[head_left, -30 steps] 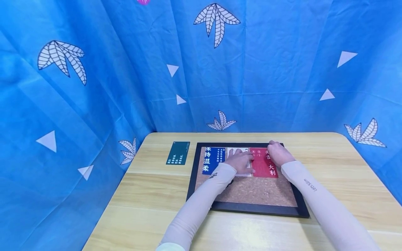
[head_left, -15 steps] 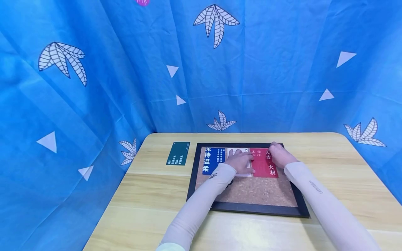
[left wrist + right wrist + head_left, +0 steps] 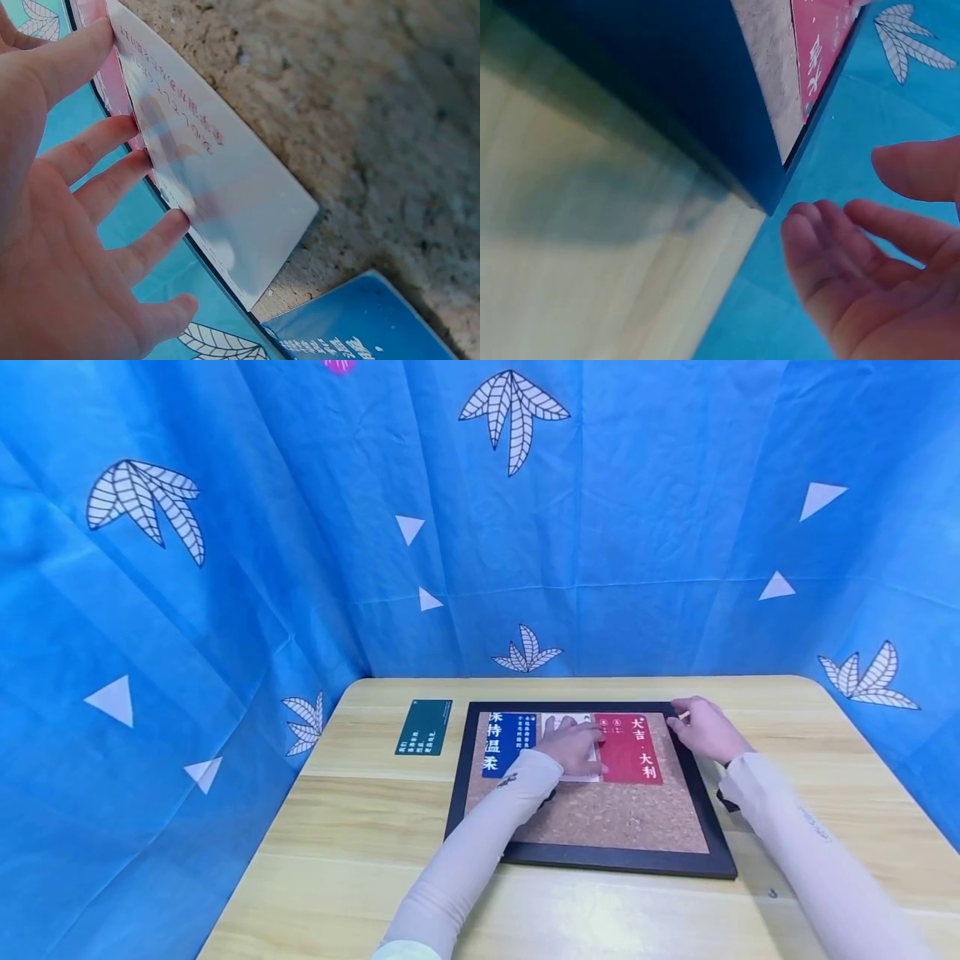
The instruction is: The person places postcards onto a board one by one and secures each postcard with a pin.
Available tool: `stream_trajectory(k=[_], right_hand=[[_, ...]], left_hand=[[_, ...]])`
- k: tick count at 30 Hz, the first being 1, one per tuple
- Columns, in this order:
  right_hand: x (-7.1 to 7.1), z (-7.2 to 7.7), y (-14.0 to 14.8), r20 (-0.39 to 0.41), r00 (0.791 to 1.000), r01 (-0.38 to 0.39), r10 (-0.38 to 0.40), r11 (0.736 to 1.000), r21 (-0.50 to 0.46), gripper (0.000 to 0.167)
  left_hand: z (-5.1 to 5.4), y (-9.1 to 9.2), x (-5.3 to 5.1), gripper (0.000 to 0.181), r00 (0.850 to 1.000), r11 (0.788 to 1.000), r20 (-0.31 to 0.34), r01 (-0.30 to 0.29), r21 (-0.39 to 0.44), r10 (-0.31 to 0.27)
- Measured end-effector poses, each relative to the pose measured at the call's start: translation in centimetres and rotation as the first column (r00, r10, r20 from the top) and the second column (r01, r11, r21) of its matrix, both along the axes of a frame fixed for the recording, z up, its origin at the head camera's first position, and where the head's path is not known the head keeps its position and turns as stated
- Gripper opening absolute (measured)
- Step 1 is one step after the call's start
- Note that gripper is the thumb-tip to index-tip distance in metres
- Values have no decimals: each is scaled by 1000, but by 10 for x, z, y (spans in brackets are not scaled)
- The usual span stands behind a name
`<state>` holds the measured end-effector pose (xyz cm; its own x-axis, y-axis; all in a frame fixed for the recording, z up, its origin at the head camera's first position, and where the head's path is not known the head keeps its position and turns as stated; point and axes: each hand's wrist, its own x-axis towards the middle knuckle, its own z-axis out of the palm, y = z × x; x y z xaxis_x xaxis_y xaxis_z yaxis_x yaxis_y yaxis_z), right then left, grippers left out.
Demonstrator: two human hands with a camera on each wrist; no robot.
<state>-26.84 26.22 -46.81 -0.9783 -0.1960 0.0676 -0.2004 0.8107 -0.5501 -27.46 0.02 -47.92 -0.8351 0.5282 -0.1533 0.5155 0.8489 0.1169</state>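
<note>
A black-framed cork board [image 3: 630, 818] lies on the table with blue [image 3: 504, 752], white [image 3: 581, 777] and red [image 3: 626, 760] cards along its far side. My left hand [image 3: 572, 747] rests over the white card, fingers spread. In the left wrist view its fingertips touch that card [image 3: 225, 180] near its border with the red one. At the board's far right corner is my right hand [image 3: 708, 728], off the red card. The right wrist view shows this hand [image 3: 885, 277] with loosely bent fingers, holding nothing. A small dark dot shows near the red card's far right corner.
A dark green card [image 3: 424, 727] lies on the wooden table [image 3: 337, 827], left of the board. One tiny dark item [image 3: 772, 893] lies by the right forearm. Blue patterned cloth [image 3: 637, 527] hangs behind and at both sides.
My right hand has left the red card's far right corner and moved right, to the frame's corner. My left hand has stayed in place on the white card.
</note>
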Motion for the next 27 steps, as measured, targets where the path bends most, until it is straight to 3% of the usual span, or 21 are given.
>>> stream_trajectory(k=[8, 17, 27], right_hand=[[15, -9, 23, 57, 998, 15, -15, 1000, -6, 56], [24, -16, 29, 110, 994, 28, -26, 999, -21, 58], [29, -25, 30, 197, 980, 15, 12, 991, -135, 52]], left_hand=[[7, -2, 6, 59, 1000, 1000, -10, 7, 12, -6], [9, -1, 8, 58, 1000, 1000, -9, 4, 11, -4], [9, -1, 8, 58, 1000, 1000, -14, 11, 0, -11]])
